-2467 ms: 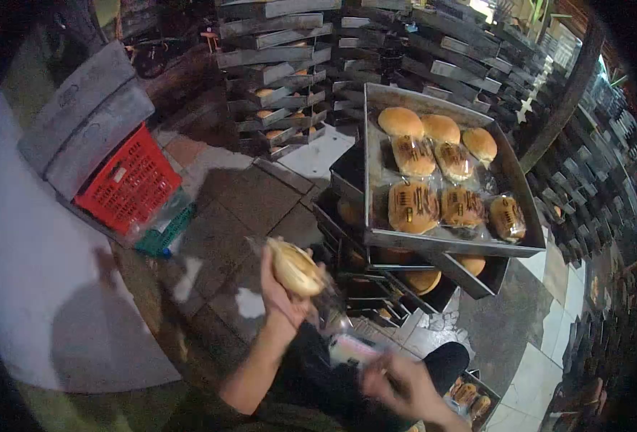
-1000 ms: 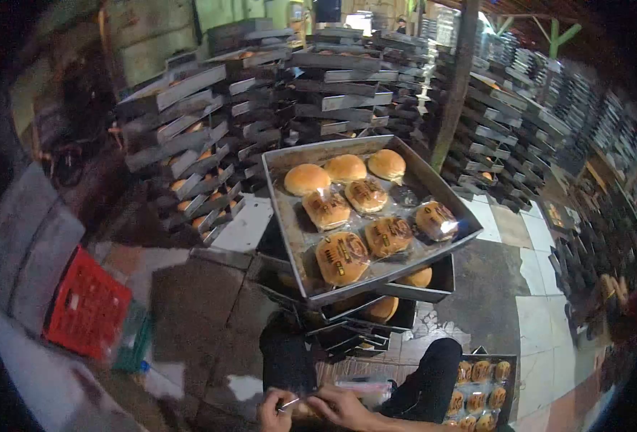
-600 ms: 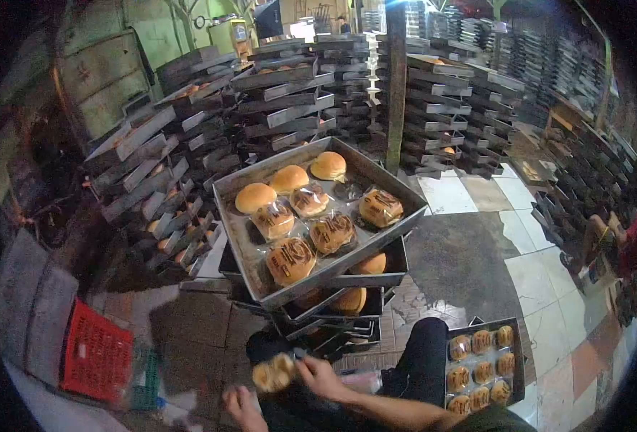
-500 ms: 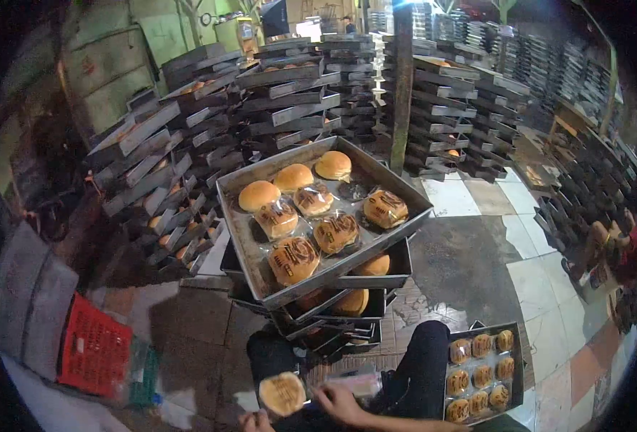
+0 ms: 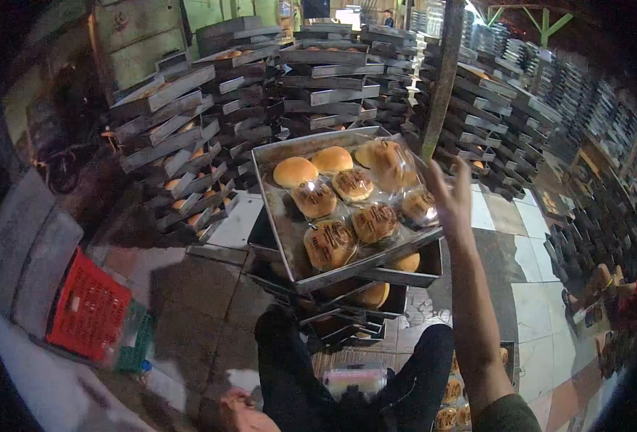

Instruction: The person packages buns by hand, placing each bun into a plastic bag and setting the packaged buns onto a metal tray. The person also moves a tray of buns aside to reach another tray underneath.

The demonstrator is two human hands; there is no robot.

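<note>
My right hand (image 5: pixel 451 194) is raised at the right corner of the top metal tray (image 5: pixel 279 248), fingers apart. Close beside its fingertips, a bun in clear printed wrap (image 5: pixel 394 167) is blurred over the tray's far right part. A bare bun (image 5: pixel 295 172) and another bare bun (image 5: pixel 332 159) lie along the far side. Several wrapped buns fill the middle and near part, among them a wrapped bun (image 5: pixel 330 245) at the near edge. Low by my left thigh is my left hand (image 5: pixel 241 412), blurred, its fingers partly hidden; nothing shows in it.
More trays with buns (image 5: pixel 376 295) are stacked crookedly beneath. Between my legs lies a pack of clear wrappers (image 5: pixel 354 378). A tray of wrapped buns (image 5: pixel 454 392) is on the floor, partly behind my right arm. A red crate (image 5: pixel 88 306) stands left; tall tray stacks (image 5: pixel 326 93) stand behind.
The wrapped bun has gone from between my hands at my lap up to the tray. My right hand has risen with it; my left hand has shifted slightly left. The view has turned.
</note>
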